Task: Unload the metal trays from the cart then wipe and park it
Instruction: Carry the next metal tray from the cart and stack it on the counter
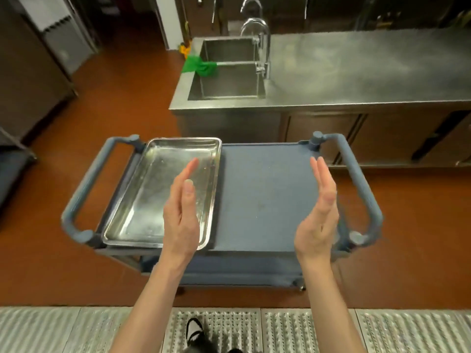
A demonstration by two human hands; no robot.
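- Unloading: one tray (163, 192) lies on the cart's (265, 194) left half.
- Left hand (182, 215) and right hand (318, 220) hover flat-fingered, holding nothing.
- Next, probably: both shift left and grip the tray's rims.

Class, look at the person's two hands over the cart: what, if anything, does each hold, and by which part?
Nothing is held. The left hand and right hand are both open, fingers straight, above the cart; the tray lies ungripped.
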